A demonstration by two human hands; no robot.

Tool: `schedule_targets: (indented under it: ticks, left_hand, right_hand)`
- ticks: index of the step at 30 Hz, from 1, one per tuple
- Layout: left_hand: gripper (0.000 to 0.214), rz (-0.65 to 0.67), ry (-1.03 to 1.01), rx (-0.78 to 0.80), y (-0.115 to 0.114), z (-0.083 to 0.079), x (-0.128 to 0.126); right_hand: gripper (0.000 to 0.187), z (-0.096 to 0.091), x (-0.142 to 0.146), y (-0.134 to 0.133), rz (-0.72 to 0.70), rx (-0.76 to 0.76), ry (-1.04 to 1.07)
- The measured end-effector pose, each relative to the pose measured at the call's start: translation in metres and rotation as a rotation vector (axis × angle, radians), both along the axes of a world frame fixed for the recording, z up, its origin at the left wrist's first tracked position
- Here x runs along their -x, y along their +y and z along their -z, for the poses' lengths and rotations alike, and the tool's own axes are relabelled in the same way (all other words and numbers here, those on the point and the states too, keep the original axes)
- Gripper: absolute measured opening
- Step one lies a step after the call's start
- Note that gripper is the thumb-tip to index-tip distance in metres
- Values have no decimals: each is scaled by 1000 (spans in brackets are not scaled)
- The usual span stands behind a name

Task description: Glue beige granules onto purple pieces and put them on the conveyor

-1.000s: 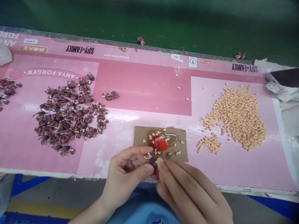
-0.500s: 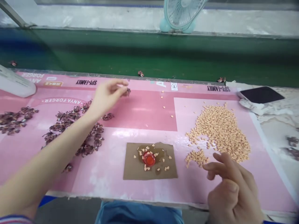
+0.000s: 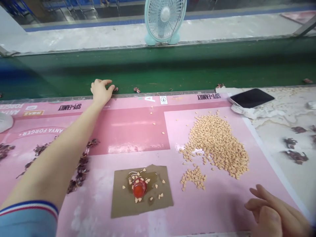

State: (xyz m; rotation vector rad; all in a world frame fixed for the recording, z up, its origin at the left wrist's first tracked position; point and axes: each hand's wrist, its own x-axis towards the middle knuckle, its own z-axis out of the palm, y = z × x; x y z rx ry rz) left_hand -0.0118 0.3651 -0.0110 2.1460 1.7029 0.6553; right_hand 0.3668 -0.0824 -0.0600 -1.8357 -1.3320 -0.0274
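My left hand [image 3: 102, 91] reaches over the far table edge to the green belt, thumb and forefinger apart. Just beyond its thumb tip lies a small dark-red figure-like piece [image 3: 116, 89] on the belt. At the lower right my right hand [image 3: 278, 210] hovers over the pink sheet, fingers partly bent, with nothing visible in them. Between the hands lies a brown card [image 3: 118, 205] with wet, glue-like liquid, a round red piece [image 3: 139, 189] and several tiny beige pieces. A heap of beige pieces [image 3: 217, 141] spreads above my right hand.
Dark-red pieces [image 3: 81, 171] are piled partly behind my left forearm. Another piece [image 3: 136, 89] sits on the green belt [image 3: 158, 70]. A phone [image 3: 251, 98] rests at the right on crumpled white paper. The turquoise fan [image 3: 165, 19] stands behind the belt.
My left hand has gone from above the pink sheet to the belt; the dark piece at its fingertips is now on the belt. The view has shifted; my right hand is farther from the beige pieces.
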Motion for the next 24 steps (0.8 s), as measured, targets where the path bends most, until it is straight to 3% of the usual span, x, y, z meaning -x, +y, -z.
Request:
schedule_targets:
  ticks: [2,7,15,19,24]
  left_hand:
    - [56,65,40,-44,-2,3,-18]
    - [42,311,186,-10,-2,3,-70]
    - [25,265,302,-45,2,-9,-109]
    - [33,227,320,-98,-18,-18,-122]
    - [33,197,338,-127,-45,-25,-108]
  right_hand:
    - [20,-13,15,15,48,-29,-24]
    - [14,-30,36,42,-164,96,-170]
    - [23,-32,35,54,-244,190,-278]
    - [30,-39,31,64,-340,227,-434]
    - [32,-44,31,70,-375,192,-656]
